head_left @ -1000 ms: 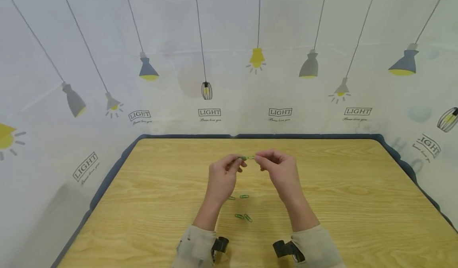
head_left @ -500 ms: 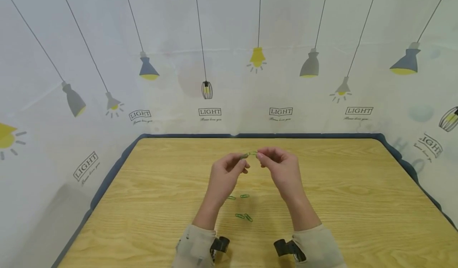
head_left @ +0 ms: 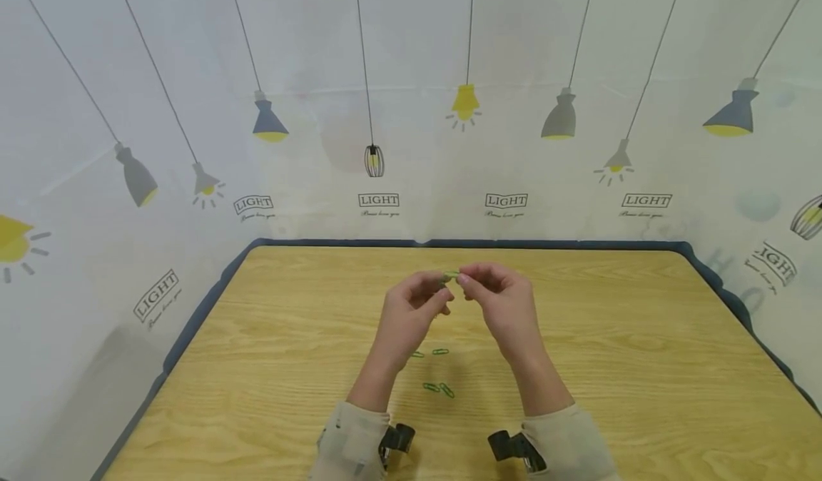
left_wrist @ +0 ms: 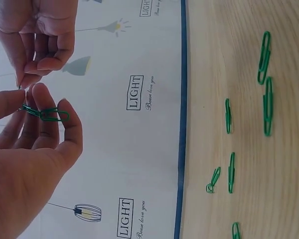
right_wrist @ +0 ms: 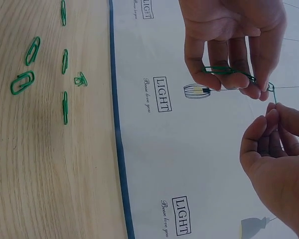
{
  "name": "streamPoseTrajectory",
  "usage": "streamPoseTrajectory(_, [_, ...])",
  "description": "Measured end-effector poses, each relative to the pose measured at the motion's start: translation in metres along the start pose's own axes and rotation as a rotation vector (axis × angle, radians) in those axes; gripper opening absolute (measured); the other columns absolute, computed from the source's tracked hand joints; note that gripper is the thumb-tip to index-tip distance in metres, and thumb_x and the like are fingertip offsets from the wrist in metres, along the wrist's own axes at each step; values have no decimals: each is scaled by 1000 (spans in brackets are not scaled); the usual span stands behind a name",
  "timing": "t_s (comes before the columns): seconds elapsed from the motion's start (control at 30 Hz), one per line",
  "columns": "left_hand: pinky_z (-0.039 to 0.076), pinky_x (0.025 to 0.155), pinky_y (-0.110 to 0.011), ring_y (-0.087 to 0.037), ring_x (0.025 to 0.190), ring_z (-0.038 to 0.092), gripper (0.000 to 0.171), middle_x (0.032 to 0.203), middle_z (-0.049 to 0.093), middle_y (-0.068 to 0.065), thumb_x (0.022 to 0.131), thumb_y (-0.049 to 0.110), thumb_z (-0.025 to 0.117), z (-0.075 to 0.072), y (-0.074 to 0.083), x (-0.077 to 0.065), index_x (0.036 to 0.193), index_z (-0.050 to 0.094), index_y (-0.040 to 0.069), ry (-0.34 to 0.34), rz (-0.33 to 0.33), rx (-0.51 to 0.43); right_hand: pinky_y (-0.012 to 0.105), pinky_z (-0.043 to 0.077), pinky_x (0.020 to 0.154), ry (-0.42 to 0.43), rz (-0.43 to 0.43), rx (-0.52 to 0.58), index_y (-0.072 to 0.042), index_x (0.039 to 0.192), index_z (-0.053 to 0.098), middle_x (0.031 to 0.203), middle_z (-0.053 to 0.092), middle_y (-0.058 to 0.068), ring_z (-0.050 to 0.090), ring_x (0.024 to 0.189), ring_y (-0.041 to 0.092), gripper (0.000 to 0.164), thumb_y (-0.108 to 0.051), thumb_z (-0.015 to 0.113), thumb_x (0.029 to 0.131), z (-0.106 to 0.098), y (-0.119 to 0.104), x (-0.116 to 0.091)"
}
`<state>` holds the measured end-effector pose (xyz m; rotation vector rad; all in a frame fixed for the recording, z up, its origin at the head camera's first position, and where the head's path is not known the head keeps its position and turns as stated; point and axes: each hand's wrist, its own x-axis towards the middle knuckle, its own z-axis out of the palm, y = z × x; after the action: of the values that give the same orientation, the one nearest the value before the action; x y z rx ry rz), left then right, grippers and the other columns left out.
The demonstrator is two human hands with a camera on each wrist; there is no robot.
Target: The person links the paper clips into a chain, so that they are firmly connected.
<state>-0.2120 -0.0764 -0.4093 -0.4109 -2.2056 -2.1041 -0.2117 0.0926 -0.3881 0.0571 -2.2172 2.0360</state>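
Over the table's far half, my left hand [head_left: 406,317] holds a short chain of linked green paper clips [left_wrist: 49,115] between thumb and fingers, part of it lying across the curled fingers. Opposite it, my right hand [head_left: 509,308] pinches a green paper clip [right_wrist: 275,94] between thumb and forefinger. This clip meets the chain at my left fingertips, and the two hands' fingertips are almost together. Fingers hide part of the clips in the head view.
Several loose green paper clips lie on the wooden table [head_left: 289,367] below the hands, among them one clip [head_left: 439,351] and an angled one [head_left: 447,390]. A small bunched green piece [right_wrist: 80,79] lies near them. A lamp-printed wall sheet [head_left: 424,145] stands behind the table's dark edge.
My left hand has shifted slightly right and up, so the gap between the hands has narrowed and less green shows between them. The loose clips on the table have stayed put.
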Motion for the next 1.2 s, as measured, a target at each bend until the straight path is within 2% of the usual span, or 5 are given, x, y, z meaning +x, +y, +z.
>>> streamPoseTrajectory(0.37, [55,74,-24,-12,82,68,22,104,73,-15,107,24,66,1,2,0,122,74,10,13,15,7,25,57,81,-5,-46,-47,-4,112,77,105,74,9,67,92,19,14,-14,73,102,5,0,-1])
streamPoseTrajectory(0.6, [58,76,-30,-13,82,69,24,105,73,-17,108,28,65,0,0,-1,122,74,10,9,32,22,24,57,81,-3,-66,-93,-6,111,77,108,75,12,67,93,18,13,-13,73,102,5,0,-1])
streamPoseTrajectory(0.93, [54,69,-25,-16,83,70,24,104,76,-13,108,29,65,-14,6,-2,117,76,9,88,36,109,29,53,83,-67,-96,-189,-9,115,77,110,75,10,65,96,19,17,-21,74,102,0,-4,0])
streamPoseTrajectory(1.07, [52,67,-24,-16,84,70,23,104,76,-10,108,30,65,-17,10,-2,117,77,12,111,32,121,30,55,83,-165,-91,-224,-9,117,77,111,75,10,65,95,19,21,-24,74,102,-3,5,2])
streamPoseTrajectory(1.2, [52,68,-23,-14,84,70,22,103,77,-10,108,28,66,-20,13,0,116,77,12,137,23,124,34,57,81,-362,-77,-355,-11,123,75,108,76,7,67,92,18,25,-26,73,103,-7,22,5])
